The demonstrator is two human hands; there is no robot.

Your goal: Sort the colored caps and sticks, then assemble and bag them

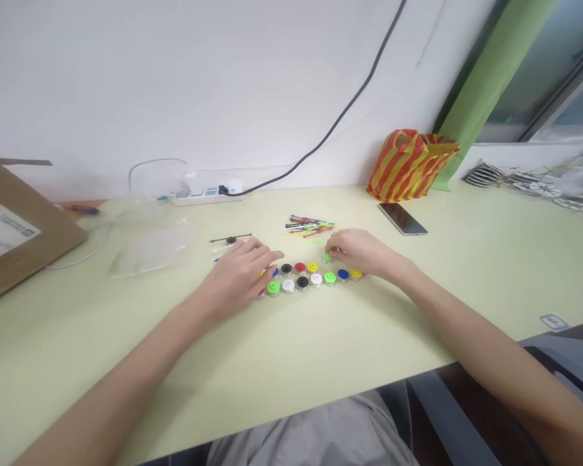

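Note:
Two rows of small round pieces with coloured tops and clear bases lie on the table, among them a black one [302,282], a red one [300,267] and a blue one [342,275]. My right hand [357,251] pinches a green-topped round piece [326,257] at the right of the back row. Over the left end of the rows rests my left hand [240,275], fingers spread, partly hiding the pieces under it. Behind the hands is a pile of thin coloured arrow pointers [308,225]. A black arrow pointer [230,239] lies apart, beyond my left hand.
A cardboard box [19,226] stands at the left, near a clear plastic bag [150,248]. Along the wall is a power strip [208,196] with a black cable. A phone [402,219] and a striped bag [411,168] are at the back right.

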